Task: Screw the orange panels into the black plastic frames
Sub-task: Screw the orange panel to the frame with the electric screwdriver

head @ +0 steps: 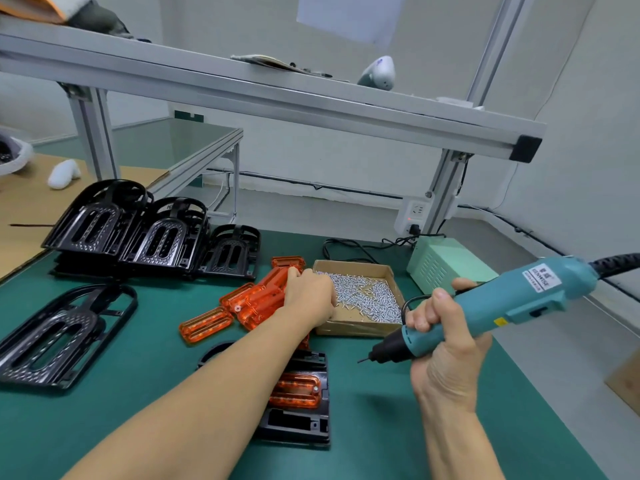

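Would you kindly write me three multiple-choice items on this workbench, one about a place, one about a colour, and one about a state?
1. Where is the cardboard box of screws?
A. on the overhead shelf
B. on the green mat, right of the loose orange panels
C. on the stacked black frames

2. What colour is the electric screwdriver body?
A. teal
B. red
C. yellow

3. What is the right hand doing?
A. resting flat
B. gripping the screwdriver
C. pinching a panel

Answers: 1 B, it sits on the mat beside the panels; 2 A, its casing is teal; 3 B, fingers curl round the handle, while the left hand reaches towards the box.
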